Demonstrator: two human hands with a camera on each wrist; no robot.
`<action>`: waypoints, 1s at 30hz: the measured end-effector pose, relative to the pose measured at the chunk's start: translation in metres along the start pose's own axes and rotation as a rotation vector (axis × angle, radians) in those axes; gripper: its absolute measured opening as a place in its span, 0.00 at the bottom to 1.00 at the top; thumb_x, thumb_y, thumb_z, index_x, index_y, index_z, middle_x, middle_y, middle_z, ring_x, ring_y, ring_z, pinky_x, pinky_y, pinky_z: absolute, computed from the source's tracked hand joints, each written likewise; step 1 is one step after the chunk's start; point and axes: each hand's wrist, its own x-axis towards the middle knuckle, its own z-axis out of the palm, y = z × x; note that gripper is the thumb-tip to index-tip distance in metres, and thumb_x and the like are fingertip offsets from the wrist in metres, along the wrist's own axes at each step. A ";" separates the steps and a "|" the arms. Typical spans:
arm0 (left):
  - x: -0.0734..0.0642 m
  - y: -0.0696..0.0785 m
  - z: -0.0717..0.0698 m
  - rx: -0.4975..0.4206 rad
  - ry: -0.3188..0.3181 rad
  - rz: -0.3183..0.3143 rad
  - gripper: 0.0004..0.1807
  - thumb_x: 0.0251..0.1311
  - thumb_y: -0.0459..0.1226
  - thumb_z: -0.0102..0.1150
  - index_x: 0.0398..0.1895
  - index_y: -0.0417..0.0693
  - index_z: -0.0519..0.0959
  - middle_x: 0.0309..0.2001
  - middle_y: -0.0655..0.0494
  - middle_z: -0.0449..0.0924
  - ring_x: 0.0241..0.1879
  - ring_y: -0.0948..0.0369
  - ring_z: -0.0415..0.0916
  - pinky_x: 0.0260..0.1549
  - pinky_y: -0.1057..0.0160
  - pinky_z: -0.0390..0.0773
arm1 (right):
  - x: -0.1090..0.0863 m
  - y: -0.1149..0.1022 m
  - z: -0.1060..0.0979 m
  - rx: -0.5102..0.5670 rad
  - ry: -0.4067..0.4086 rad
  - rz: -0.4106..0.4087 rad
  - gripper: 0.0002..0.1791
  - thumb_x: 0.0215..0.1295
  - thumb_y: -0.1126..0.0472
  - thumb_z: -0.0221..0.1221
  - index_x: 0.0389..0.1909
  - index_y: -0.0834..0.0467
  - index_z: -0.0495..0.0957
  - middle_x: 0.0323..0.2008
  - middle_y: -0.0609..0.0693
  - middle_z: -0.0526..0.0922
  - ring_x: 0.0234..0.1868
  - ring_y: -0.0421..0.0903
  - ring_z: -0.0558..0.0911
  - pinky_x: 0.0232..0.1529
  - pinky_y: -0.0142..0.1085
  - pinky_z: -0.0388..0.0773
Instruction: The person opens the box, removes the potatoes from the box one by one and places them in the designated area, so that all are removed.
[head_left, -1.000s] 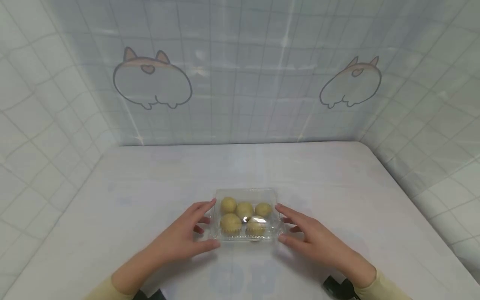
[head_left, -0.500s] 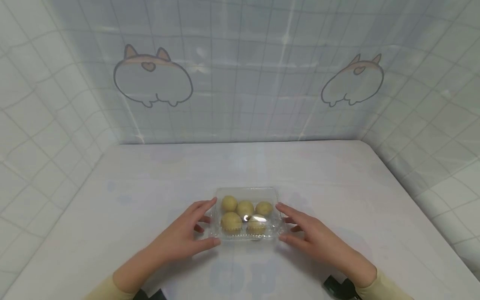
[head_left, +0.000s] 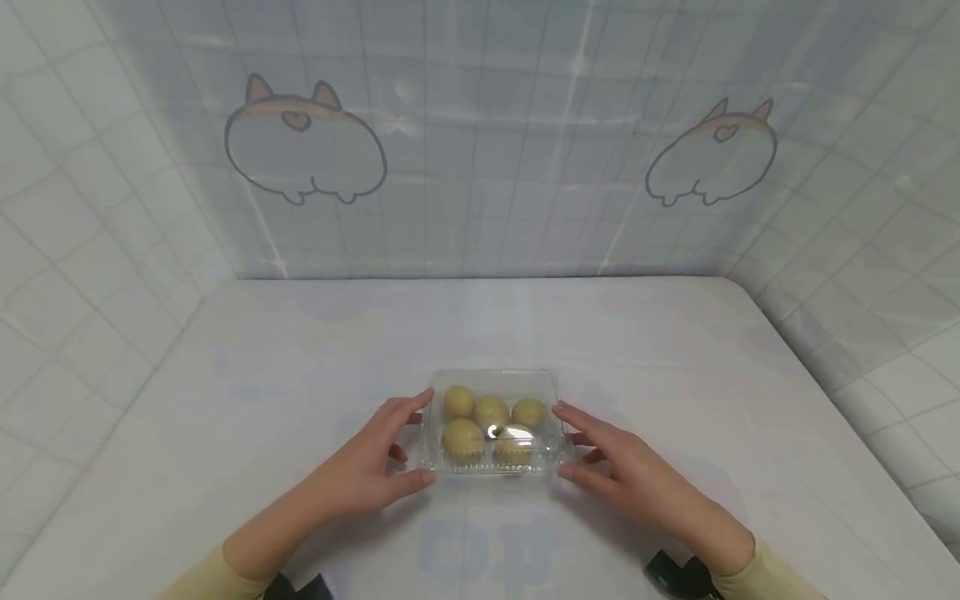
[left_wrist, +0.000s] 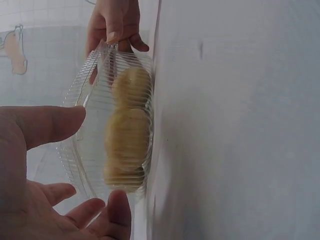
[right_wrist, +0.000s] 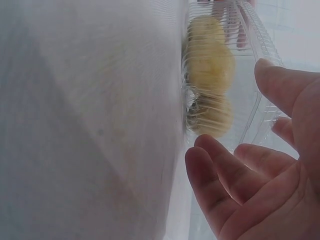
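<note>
A clear plastic box [head_left: 491,379] with a ribbed wall sits on the table, lid down. Several round yellow pieces [head_left: 462,440] lie inside it in two rows; their exact kind I cannot tell. My left hand [head_left: 367,462] is at the box's left side, thumb by the front corner and fingers spread. In the left wrist view its fingers [left_wrist: 120,210] look relaxed, with no grip around the box. On the opposite side, my right hand [head_left: 626,462] has its fingertips at or very near the box edge. Its fingers [right_wrist: 207,175] are loosely bent; exact contact is unclear.
A pale, faintly printed cloth covers the table [head_left: 337,333]. A tiled-pattern curtain [head_left: 480,167] with cartoon animal drawings rises behind it, and similar sheets close off both sides. Black wrist devices [head_left: 678,575] show near the sleeves.
My left thumb has drawn slightly back from the box's front corner. The right hand and the box stay nearly in place, while the head view has tilted a little.
</note>
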 end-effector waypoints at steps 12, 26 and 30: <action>0.001 0.005 -0.001 -0.026 -0.025 -0.023 0.49 0.57 0.39 0.70 0.78 0.50 0.52 0.66 0.50 0.60 0.64 0.52 0.64 0.42 0.64 0.79 | 0.001 -0.002 -0.001 0.036 -0.009 0.004 0.39 0.67 0.48 0.63 0.76 0.41 0.57 0.71 0.44 0.64 0.54 0.47 0.82 0.41 0.32 0.82; 0.002 0.004 -0.003 -0.055 -0.050 -0.036 0.49 0.60 0.39 0.68 0.79 0.53 0.50 0.66 0.48 0.58 0.64 0.52 0.63 0.44 0.63 0.78 | 0.003 -0.001 -0.002 0.020 -0.010 0.011 0.40 0.67 0.48 0.63 0.76 0.48 0.58 0.72 0.45 0.65 0.54 0.43 0.81 0.41 0.32 0.82; 0.002 0.006 -0.003 -0.049 -0.065 -0.076 0.49 0.60 0.39 0.67 0.80 0.58 0.48 0.67 0.50 0.57 0.63 0.55 0.63 0.45 0.64 0.78 | 0.004 -0.001 -0.001 0.026 0.000 -0.002 0.40 0.66 0.51 0.64 0.76 0.50 0.58 0.71 0.44 0.65 0.54 0.43 0.81 0.42 0.33 0.82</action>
